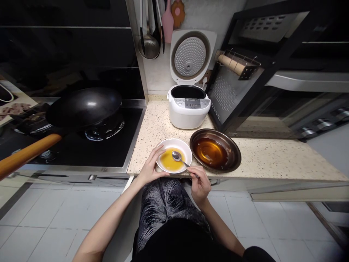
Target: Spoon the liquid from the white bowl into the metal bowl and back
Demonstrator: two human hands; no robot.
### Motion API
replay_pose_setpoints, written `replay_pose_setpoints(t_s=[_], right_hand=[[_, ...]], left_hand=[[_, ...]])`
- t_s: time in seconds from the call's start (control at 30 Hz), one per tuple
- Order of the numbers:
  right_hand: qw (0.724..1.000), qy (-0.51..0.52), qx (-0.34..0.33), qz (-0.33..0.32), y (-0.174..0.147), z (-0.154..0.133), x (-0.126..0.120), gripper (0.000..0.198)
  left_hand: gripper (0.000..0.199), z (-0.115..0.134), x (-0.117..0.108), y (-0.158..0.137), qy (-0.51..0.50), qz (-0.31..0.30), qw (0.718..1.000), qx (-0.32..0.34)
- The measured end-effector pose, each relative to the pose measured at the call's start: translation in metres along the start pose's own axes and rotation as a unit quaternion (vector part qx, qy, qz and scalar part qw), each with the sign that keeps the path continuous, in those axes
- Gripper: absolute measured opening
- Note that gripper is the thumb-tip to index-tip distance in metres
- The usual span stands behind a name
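Steadying the white bowl (187, 149), the left hand (151, 165) curves around its left side, fingers at the rim and thumb along the near edge, probably so that it does not slide or tip. The right hand (200, 183) is closed on the handle of a spoon (177, 156), pinching it near the end; that seems to put the fingers clear of the yellow liquid (170, 162) while the spoon's head reaches over the middle of the bowl. The bowl sits at the front edge of the counter (152, 122), right before the person, likely for easy reach. Just beside it on the right stands a metal bowl (235, 160) of amber liquid (209, 151), within reach of the spoon hand. Behind them, the rice cooker (189, 113) has its lid (190, 56) raised, leaving its pot accessible.
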State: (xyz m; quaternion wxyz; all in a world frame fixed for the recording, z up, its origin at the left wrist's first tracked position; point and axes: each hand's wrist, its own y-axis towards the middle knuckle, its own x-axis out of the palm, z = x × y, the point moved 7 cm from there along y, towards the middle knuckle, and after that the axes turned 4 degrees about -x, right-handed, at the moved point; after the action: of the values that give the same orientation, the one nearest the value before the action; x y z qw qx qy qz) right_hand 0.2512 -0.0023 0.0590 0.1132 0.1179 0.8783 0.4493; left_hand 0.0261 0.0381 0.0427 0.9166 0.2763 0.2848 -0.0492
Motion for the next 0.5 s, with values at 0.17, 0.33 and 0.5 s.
replay_pose_setpoints(t_s=[0.17,0.33,0.5], right_hand=[[0.999,0.003,0.033,-0.007,-0.001,0.008,0.003,0.019],[0.998,0.012,0.058,-0.002,-0.005,0.014,0.005,0.017],[0.993,0.043,0.109,0.035,-0.008,0.020,0.005,0.016]], left_hand=[[0.092,0.000,0.000,0.000,0.000,0.001,1.000,0.005],[0.092,0.002,-0.001,0.000,0.004,0.002,1.000,0.008],[0.092,0.004,-0.001,0.001,0.004,0.002,1.000,0.009]])
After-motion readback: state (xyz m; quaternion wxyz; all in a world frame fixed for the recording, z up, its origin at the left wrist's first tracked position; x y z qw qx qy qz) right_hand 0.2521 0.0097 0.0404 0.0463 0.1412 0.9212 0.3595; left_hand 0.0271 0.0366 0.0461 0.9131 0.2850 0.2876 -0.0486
